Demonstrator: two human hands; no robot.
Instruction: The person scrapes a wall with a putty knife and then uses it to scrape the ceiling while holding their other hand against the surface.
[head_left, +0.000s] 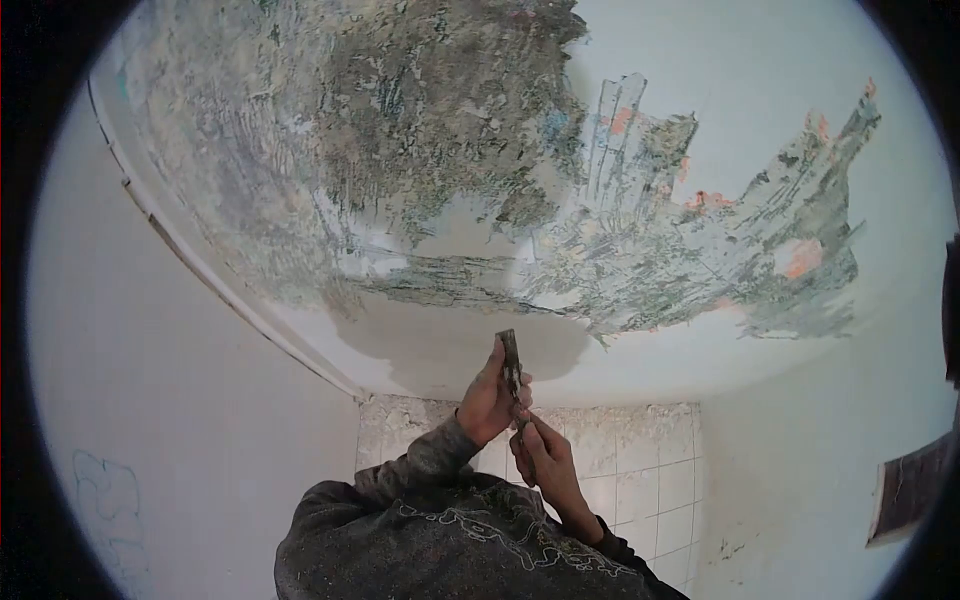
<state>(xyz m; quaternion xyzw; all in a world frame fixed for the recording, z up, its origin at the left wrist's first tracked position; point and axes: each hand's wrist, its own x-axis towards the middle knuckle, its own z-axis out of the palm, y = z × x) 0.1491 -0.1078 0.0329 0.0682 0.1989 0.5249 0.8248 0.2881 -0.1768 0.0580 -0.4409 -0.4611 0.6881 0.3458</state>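
Both my hands are on a narrow, dark, paint-spattered scraper [512,365], held upright in front of my chest. My left hand [485,408] is closed around its upper, wider part, with the thumb along one side and fingertips showing on the other. Just below and to the right, my right hand [547,462] grips the lower end, which its fingers mostly hide. Beyond the tool is the wall [470,120], with a large rough patch of grey-green bared surface and ragged edges of white paint. The tool appears apart from this wall.
White side walls [160,380] stand to the left and right. White floor tiles [640,490] lie below, with dust and debris [640,420] along the wall's foot. A dark framed object [910,488] is at the right. A thin strip [215,285] runs along the left corner.
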